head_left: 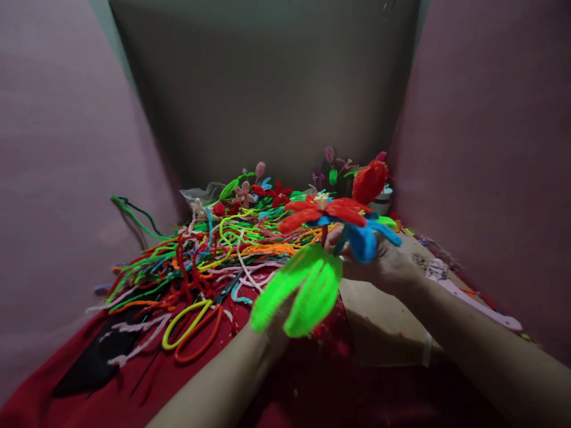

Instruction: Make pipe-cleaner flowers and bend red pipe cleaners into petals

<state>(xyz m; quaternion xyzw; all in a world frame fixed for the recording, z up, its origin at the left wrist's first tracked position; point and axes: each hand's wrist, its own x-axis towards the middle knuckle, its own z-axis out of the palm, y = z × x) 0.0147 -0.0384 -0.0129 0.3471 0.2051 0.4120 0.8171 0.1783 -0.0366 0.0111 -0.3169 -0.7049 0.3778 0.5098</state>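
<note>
Red-and-blue flowers point(345, 210) partly hid the fingers of the right hand point(387, 268); green leaves point(314, 292) screened the left hand point(278, 326). Could not tell either grip.

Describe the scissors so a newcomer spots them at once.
Find the red cloth and, heaped on it, the big pile of fuzzy colored strands. At the pile's near edge, left of the person's left forearm, lie the scissors. Unlike the thin, loose strands around them, they have dark blades and two large handle loops, one yellow, one orange-red.
</note>
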